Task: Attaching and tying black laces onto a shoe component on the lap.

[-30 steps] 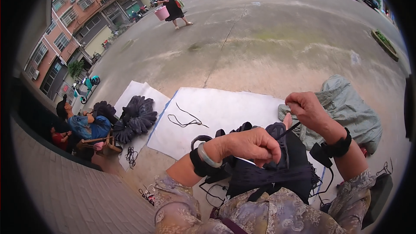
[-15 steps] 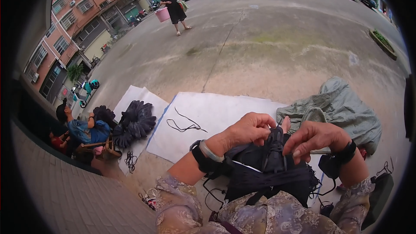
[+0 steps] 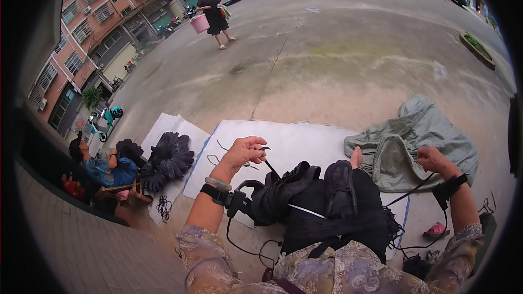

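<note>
My left hand [image 3: 245, 152] is raised at the left, fingers pinched on a black shoelace [image 3: 273, 169] that runs down toward several black shoes [image 3: 283, 190] on my lap. Far to the right, my right hand [image 3: 434, 161] is closed in a fist. From it a dark lace [image 3: 409, 190] stretches slantwise down to my lap. Between the hands, apart from both, a black lace-up shoe [image 3: 341, 188] rests on my thighs, toe pointing away. A bundle of black laces [image 3: 348, 230] lies across my lap, and a thin white strip [image 3: 308, 210] shows beside the shoes.
A white sheet [image 3: 294, 136] covers the ground ahead, with a loose black lace on it. A crumpled grey-green cloth [image 3: 422, 141] lies at the right. Several dark shoes [image 3: 166, 160] are piled left, near a seated person [image 3: 111, 160]. Another person carries a pink bucket [image 3: 200, 23].
My hands have moved apart from above the shoe, the left one leftward and the right one rightward. Both laces now stretch from my hands. The standing person has shifted slightly in view.
</note>
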`<state>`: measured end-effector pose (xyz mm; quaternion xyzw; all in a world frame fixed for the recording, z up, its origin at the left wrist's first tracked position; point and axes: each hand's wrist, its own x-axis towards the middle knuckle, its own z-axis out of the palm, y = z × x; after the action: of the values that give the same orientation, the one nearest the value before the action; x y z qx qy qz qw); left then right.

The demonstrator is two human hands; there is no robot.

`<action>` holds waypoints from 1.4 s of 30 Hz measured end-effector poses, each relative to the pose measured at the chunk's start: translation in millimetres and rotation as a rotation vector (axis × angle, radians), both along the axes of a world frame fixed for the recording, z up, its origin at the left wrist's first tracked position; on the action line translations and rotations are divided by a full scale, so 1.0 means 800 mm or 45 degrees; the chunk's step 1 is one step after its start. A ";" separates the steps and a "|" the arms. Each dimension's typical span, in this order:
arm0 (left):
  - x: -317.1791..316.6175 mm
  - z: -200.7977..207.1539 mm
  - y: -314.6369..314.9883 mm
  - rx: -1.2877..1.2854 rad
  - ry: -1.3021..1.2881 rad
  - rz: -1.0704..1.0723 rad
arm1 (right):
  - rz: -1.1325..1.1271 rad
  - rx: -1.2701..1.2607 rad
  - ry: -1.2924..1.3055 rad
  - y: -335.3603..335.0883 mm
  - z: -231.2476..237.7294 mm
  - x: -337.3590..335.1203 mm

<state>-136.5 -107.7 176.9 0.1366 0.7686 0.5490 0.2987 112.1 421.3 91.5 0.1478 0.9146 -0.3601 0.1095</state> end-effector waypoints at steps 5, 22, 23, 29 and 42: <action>-0.033 0.009 -0.043 0.814 0.083 0.435 | -0.489 -0.219 0.561 0.114 -0.054 -0.008; -0.076 0.082 -0.131 0.275 0.583 1.003 | -0.988 -0.279 1.014 0.296 -0.012 0.067; -0.069 0.063 -0.116 0.234 0.550 0.962 | -0.935 -0.295 0.971 0.258 -0.026 0.050; 0.034 -0.107 0.005 0.462 -0.088 0.454 | -0.434 -0.864 0.396 -0.051 -0.115 0.003; 0.164 -0.232 0.155 -0.244 1.130 -0.315 | -0.279 -0.837 0.310 -0.263 -0.162 -0.040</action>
<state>-5.4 16.2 -8.8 0.4203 0.8472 0.3244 0.0158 80.1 210.7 -38.1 0.1580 0.7352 -0.6592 0.0024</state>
